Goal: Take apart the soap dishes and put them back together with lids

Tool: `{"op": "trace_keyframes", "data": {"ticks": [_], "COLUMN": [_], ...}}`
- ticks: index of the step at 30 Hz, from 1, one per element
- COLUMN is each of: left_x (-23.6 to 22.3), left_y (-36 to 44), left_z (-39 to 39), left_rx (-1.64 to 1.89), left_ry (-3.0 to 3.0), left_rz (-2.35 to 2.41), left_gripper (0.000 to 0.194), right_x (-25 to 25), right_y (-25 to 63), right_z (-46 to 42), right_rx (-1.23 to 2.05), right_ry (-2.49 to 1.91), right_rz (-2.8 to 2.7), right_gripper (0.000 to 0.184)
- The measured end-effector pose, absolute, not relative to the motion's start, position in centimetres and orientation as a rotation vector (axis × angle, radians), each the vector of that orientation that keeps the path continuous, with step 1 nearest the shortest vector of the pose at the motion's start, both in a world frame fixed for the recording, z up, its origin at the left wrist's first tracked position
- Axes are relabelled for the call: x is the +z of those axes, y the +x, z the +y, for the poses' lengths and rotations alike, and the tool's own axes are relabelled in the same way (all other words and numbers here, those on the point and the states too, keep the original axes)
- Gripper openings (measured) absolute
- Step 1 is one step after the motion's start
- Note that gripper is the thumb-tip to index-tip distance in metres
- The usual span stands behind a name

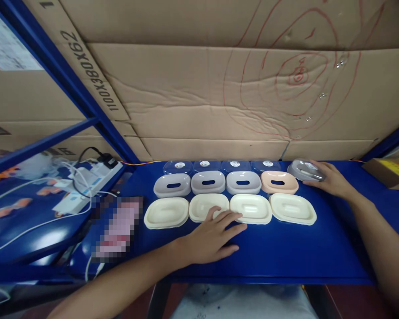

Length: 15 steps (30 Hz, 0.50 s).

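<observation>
On the blue table [286, 252] lie three rows of soap-box parts. The back row holds several clear lids [204, 166]. The middle row has three grey inserts [208, 182] and one pink insert [279, 182]. The front row has several cream trays [291, 208]. My left hand [213, 235] rests flat on the table, fingers spread, fingertips touching the second cream tray [204, 206]. My right hand [329, 179] lies over a grey-looking lid piece [301, 169] at the right end of the back row, fingers curled on it.
A pixelated flat object [118, 226] lies left of the trays. A white power strip with cables [86, 181] sits at the left on a blue shelf. Cardboard sheets [219, 88] form the back wall. A cardboard box [390, 172] sits at the far right.
</observation>
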<state>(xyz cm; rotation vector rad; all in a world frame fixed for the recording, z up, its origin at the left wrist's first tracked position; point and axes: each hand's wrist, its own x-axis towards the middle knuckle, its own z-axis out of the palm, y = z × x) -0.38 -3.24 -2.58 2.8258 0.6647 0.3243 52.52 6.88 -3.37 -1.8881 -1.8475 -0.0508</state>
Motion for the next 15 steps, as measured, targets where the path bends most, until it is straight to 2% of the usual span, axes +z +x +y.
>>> {"op": "trace_keyframes", "data": {"ticks": [3,5,10,13,15], "left_x": [-2.5,-2.6,-3.1,-2.9,-2.6], "left_y": [-0.4,-0.4,-0.1,0.1,0.0], "left_z": [-3.0,-2.7,-2.5,-2.9,-3.4], "left_rx": [0.423,0.564,0.817,0.762,0.686], "left_ry": [2.752,2.601,1.982,1.809,1.828], "left_rz": [0.784,0.854,0.727,0.590,0.499], "left_gripper": [0.048,0.055,0.103,0.132,0.142], "right_x": [-2.1,-1.0,0.8,0.8,0.7], "right_y": [51.4,49.6,40.7,35.2,32.7], "right_z": [6.5,5.9,1.4,-2.7,-4.8], "right_rx": [-0.072,-0.121,-0.101,-0.018,-0.045], "right_ry": [-1.830,-1.755,-1.429,-1.003,-0.792], "right_rz": [-1.803,-1.798,-2.061,-2.428,-2.573], "right_gripper": [0.087,0.088,0.095,0.108,0.109]}}
